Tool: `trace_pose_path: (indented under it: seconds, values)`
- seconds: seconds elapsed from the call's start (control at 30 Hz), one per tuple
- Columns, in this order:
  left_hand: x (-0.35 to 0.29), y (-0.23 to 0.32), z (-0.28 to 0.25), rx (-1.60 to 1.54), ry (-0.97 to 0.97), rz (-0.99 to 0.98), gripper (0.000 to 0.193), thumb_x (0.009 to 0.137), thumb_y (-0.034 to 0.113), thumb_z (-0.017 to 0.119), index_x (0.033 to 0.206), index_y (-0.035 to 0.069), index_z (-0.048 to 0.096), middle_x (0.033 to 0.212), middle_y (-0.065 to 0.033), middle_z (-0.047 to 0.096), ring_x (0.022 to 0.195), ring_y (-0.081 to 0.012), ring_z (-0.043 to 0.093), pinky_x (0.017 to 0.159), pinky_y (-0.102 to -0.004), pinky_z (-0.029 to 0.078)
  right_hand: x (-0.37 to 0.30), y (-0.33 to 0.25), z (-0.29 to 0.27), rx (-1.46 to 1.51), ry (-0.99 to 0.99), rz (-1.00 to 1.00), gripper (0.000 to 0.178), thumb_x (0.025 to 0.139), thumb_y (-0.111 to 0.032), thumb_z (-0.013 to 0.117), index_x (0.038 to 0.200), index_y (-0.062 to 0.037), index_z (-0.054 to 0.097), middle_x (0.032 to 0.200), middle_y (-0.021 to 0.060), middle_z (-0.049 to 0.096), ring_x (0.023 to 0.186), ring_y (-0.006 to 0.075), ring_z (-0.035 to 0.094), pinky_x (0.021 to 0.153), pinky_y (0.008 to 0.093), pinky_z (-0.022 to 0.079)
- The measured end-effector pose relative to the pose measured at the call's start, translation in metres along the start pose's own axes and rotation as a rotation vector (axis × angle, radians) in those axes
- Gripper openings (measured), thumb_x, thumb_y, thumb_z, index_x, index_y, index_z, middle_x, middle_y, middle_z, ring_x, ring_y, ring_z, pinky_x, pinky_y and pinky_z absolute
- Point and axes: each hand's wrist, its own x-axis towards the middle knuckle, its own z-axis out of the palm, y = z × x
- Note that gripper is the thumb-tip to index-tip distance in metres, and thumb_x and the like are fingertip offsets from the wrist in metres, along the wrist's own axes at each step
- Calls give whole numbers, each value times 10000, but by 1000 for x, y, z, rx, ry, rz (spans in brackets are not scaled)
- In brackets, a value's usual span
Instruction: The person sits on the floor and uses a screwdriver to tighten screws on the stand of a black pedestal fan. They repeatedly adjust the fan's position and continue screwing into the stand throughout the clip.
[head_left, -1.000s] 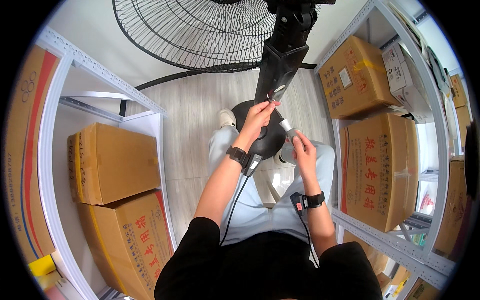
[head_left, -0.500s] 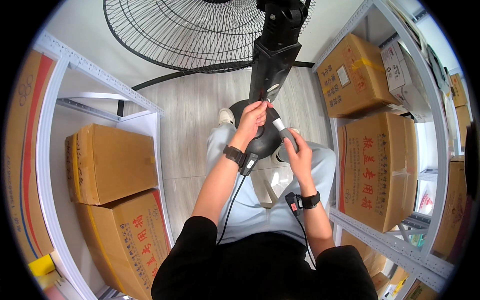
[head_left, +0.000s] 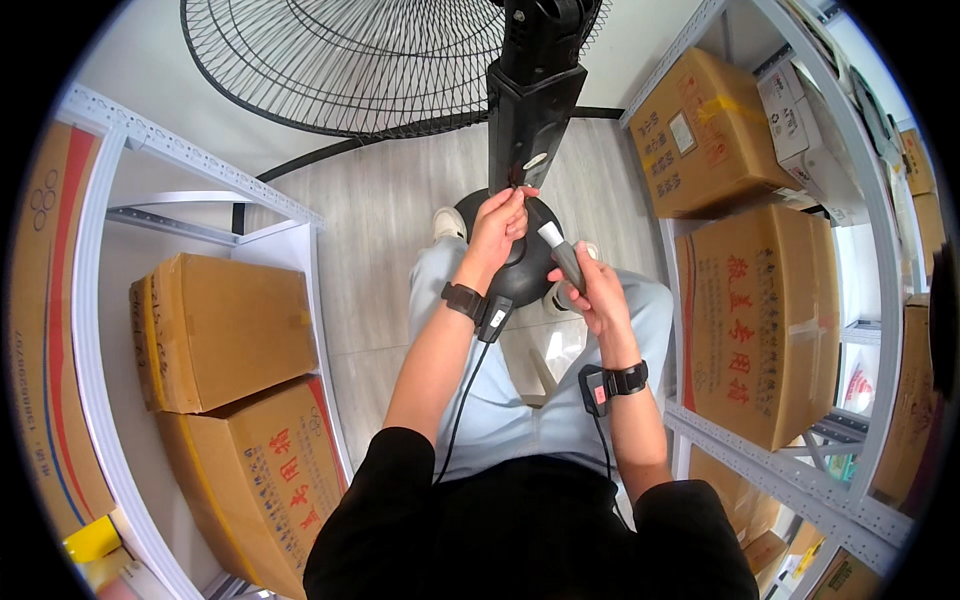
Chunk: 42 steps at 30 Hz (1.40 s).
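Note:
My right hand [head_left: 595, 288] is wrapped round a tool with a grey handle [head_left: 570, 266], a white collar and a dark end, which could be bristles. The tool leans up and left, with its dark end near the fingers of my left hand. My left hand [head_left: 497, 228] is closed in a pinch at the lower part of the black fan column [head_left: 530, 125]. Whatever lies between those fingertips is too small to make out. Below the column, the round black fan base [head_left: 527, 272] rests on the floor between my feet, partly hidden by my hands.
The black wire fan guard [head_left: 345, 70] spreads at the upper left. On the left shelving stand cardboard boxes [head_left: 235, 330]. More cartons [head_left: 755, 325] fill the metal rack [head_left: 875, 400] on the right. Cables hang from the bands on both wrists.
My right hand has turned so more of its palm and curled fingers show round the handle. My left hand remains at the column. The whole view has shifted slightly.

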Motion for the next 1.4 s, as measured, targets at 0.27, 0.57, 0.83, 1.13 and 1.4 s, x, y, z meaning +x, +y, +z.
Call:
trace_pose_path:
  seconds: [0.27, 0.57, 0.83, 1.13, 1.4]
  values:
    - [-5, -6, 14, -12, 70, -56, 326, 984, 324, 475, 955, 16, 580, 589, 100, 304, 484, 0, 279, 441, -178, 214, -10, 14, 22, -824, 369, -817, 273, 888, -196, 624, 1092, -18, 589, 1008, 132, 608, 762, 181, 626, 622, 284, 500]
    - [-5, -5, 20, -9, 71, -78, 344, 966, 354, 506, 871, 36, 596, 571, 98, 313, 479, -1, 286, 445, -182, 230, 3, 39, -6, -595, 255, -658, 453, 974, -423, 448, 1119, -5, 549, 932, 116, 620, 549, 138, 565, 571, 227, 488]
    - [-7, -9, 18, -37, 70, -114, 349, 970, 349, 498, 872, 30, 600, 592, 88, 335, 485, -1, 292, 448, -169, 240, -6, 26, -28, 33, -146, -32, 296, 894, -112, 611, 1165, -43, 514, 1077, 62, 560, 896, 124, 559, 764, 242, 481]
    - [-6, -15, 14, -73, 65, -123, 357, 973, 362, 489, 907, 36, 618, 593, 92, 332, 480, 1, 281, 453, -170, 236, -8, 30, -21, 218, -124, 34, 331, 931, -219, 589, 1202, -47, 510, 1076, 90, 565, 814, 125, 593, 769, 240, 482]
    - [-10, -15, 22, -82, 110, -118, 344, 974, 350, 485, 895, 40, 613, 606, 91, 338, 488, -6, 298, 446, -164, 251, -9, 35, 13, -190, 259, -460, 443, 965, -385, 485, 1199, -10, 519, 924, 103, 636, 725, 112, 602, 614, 226, 493]
